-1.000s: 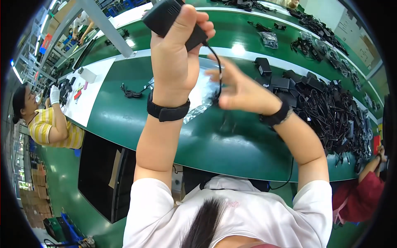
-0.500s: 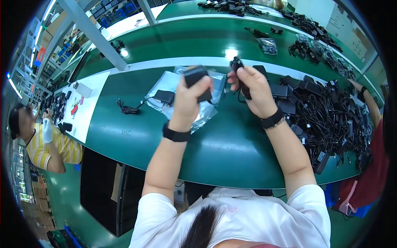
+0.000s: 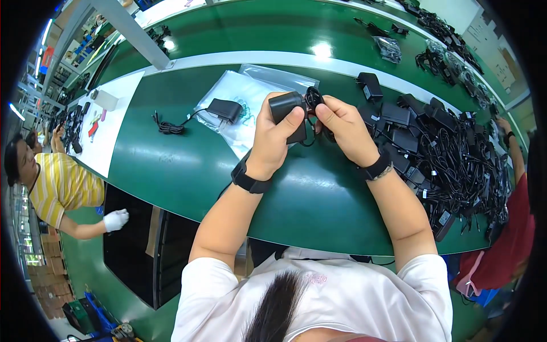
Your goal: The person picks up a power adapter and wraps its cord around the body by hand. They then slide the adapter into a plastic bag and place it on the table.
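Observation:
My left hand point(image 3: 274, 134) is wrapped round a black power adapter point(image 3: 286, 107), its thumb lying across the front. Close beside it, my right hand point(image 3: 343, 126) grips a coiled black cable point(image 3: 313, 98) between thumb and fingers. A loop of the cable hangs down between both hands. Left of my hands, a second adapter point(image 3: 224, 110) lies on clear plastic bags point(image 3: 241, 85), its bundled cord point(image 3: 169, 126) stretching out onto the green table. How the held cable is fastened is hidden by my fingers.
A large heap of black adapters and cables point(image 3: 450, 148) covers the table's right side, with one adapter point(image 3: 370, 86) standing behind it. A co-worker in yellow stripes point(image 3: 62, 185) is at the left, another person's red sleeve point(image 3: 507, 228) at the right. A metal post point(image 3: 134, 37) rises at the back left.
My hands have come together, bringing the adapter and the coiled cable side by side. The co-worker at the left has lowered a gloved hand. The view has shifted slightly.

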`<state>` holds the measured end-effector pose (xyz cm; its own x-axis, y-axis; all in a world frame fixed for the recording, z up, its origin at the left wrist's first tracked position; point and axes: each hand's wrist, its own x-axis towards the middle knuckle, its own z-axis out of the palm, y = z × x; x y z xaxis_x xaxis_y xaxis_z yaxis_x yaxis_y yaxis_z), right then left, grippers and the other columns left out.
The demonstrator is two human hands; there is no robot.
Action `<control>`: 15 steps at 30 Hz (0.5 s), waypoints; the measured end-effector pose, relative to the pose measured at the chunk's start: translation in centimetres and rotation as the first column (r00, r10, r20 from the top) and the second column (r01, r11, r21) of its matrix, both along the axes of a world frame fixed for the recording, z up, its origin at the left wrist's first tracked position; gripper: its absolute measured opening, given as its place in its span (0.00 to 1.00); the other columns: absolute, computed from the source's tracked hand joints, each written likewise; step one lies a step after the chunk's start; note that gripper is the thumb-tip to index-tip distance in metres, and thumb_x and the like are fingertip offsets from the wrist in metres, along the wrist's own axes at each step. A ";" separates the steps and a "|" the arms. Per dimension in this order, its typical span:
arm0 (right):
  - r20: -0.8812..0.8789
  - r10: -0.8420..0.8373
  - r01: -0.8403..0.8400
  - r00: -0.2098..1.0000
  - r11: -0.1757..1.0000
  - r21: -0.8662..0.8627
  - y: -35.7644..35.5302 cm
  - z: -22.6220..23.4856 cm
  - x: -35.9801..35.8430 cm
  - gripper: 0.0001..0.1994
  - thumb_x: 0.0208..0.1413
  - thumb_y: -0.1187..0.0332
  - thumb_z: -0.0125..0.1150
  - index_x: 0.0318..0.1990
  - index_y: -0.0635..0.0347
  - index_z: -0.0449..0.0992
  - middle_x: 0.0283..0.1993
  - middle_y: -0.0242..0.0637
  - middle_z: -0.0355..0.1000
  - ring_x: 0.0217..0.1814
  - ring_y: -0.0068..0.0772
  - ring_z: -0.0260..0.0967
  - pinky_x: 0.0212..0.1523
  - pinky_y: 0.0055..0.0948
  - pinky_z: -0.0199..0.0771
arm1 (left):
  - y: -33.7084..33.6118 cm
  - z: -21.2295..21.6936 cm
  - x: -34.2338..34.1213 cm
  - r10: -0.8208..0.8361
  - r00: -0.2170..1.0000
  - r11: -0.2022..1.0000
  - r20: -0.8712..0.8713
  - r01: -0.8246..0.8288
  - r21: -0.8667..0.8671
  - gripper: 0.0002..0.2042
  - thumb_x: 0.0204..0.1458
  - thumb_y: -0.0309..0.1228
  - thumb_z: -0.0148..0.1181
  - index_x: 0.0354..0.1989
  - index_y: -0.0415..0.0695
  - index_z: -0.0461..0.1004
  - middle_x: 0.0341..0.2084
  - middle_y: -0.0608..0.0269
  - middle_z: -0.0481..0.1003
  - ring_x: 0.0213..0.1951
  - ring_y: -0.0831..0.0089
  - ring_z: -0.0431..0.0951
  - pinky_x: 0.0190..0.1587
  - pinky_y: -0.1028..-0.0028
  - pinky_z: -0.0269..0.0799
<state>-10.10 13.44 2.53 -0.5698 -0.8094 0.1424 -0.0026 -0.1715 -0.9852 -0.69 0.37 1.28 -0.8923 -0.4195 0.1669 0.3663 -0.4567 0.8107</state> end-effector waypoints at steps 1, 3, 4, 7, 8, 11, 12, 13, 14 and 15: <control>-0.107 0.009 -0.004 0.994 0.999 0.044 0.0 0.1 -0.1 0.15 0.59 0.62 0.47 0.45 0.64 0.71 0.36 0.29 0.70 0.33 0.18 0.62 0.35 0.19 0.63 | 0.2 0.1 0.1 0.020 0.999 0.995 -0.031 -0.023 -0.093 0.14 0.49 0.30 0.60 0.40 0.41 0.63 0.34 0.63 0.71 0.35 0.76 0.71 0.39 0.76 0.69; -0.210 0.025 -0.005 0.977 0.996 0.091 0.0 0.3 -0.2 0.15 0.59 0.62 0.47 0.46 0.64 0.70 0.36 0.31 0.70 0.34 0.21 0.64 0.36 0.21 0.65 | 0.6 0.2 0.1 0.047 0.997 0.995 -0.066 -0.052 -0.081 0.14 0.48 0.29 0.61 0.40 0.41 0.64 0.34 0.64 0.70 0.35 0.77 0.71 0.39 0.76 0.68; -0.434 -0.010 0.053 0.901 0.995 0.088 -0.1 0.4 -0.1 0.16 0.59 0.63 0.46 0.48 0.65 0.68 0.36 0.35 0.70 0.36 0.28 0.66 0.38 0.25 0.66 | 0.5 0.0 0.1 0.062 0.997 0.995 -0.052 -0.066 -0.078 0.14 0.48 0.29 0.61 0.40 0.41 0.64 0.34 0.64 0.70 0.35 0.78 0.70 0.39 0.77 0.68; -0.660 -0.012 0.130 0.751 0.983 0.130 0.1 0.5 0.3 0.19 0.56 0.68 0.47 0.54 0.67 0.62 0.39 0.46 0.68 0.41 0.45 0.67 0.43 0.32 0.66 | 0.4 -0.3 0.1 0.093 0.996 0.990 -0.012 -0.094 -0.103 0.14 0.46 0.27 0.62 0.39 0.42 0.64 0.33 0.66 0.70 0.35 0.79 0.69 0.39 0.79 0.66; -0.699 -0.013 0.175 0.715 0.971 0.161 0.2 0.3 0.4 0.21 0.55 0.69 0.49 0.55 0.66 0.60 0.39 0.48 0.68 0.42 0.45 0.67 0.44 0.32 0.66 | 0.4 -0.5 0.1 0.091 0.995 0.991 0.037 -0.087 -0.106 0.14 0.46 0.27 0.62 0.39 0.42 0.64 0.33 0.66 0.70 0.35 0.80 0.69 0.39 0.79 0.66; -0.748 -0.039 0.219 0.662 0.965 0.144 0.4 0.2 0.5 0.25 0.53 0.71 0.51 0.59 0.64 0.56 0.39 0.50 0.68 0.41 0.45 0.68 0.44 0.31 0.66 | 0.5 -0.3 0.0 0.070 0.995 0.993 0.075 -0.062 -0.099 0.14 0.46 0.26 0.62 0.39 0.42 0.65 0.32 0.66 0.70 0.34 0.81 0.69 0.39 0.79 0.66; -0.758 -0.073 0.224 0.648 0.969 0.099 0.5 0.2 0.6 0.27 0.52 0.72 0.52 0.60 0.63 0.53 0.39 0.50 0.68 0.40 0.46 0.68 0.44 0.31 0.66 | 0.4 -0.1 0.1 0.043 0.997 0.995 0.065 -0.038 -0.090 0.14 0.45 0.26 0.62 0.38 0.42 0.65 0.32 0.67 0.69 0.34 0.81 0.68 0.38 0.79 0.66; -0.754 -0.074 0.229 0.652 0.968 0.104 0.4 0.3 0.6 0.27 0.52 0.72 0.52 0.60 0.63 0.53 0.39 0.50 0.68 0.40 0.46 0.68 0.44 0.31 0.66 | 0.3 0.0 0.1 0.037 0.997 0.996 0.071 -0.031 -0.087 0.14 0.45 0.26 0.62 0.38 0.42 0.65 0.32 0.67 0.69 0.34 0.81 0.68 0.38 0.79 0.66; -0.711 -0.057 0.186 0.700 0.977 0.106 0.3 0.4 0.4 0.28 0.52 0.73 0.52 0.61 0.63 0.52 0.38 0.51 0.68 0.39 0.47 0.68 0.44 0.31 0.66 | 0.2 0.0 0.1 0.034 0.996 0.996 0.087 -0.027 -0.082 0.14 0.46 0.26 0.62 0.38 0.42 0.65 0.32 0.67 0.69 0.34 0.81 0.68 0.38 0.79 0.66; -0.669 -0.033 0.137 0.743 0.985 0.104 0.2 0.5 0.2 0.28 0.52 0.73 0.52 0.61 0.63 0.52 0.37 0.51 0.68 0.38 0.49 0.67 0.44 0.31 0.67 | 0.2 0.2 0.0 0.037 0.994 0.997 0.100 -0.029 -0.077 0.14 0.46 0.26 0.62 0.38 0.42 0.65 0.32 0.67 0.69 0.34 0.81 0.68 0.38 0.79 0.66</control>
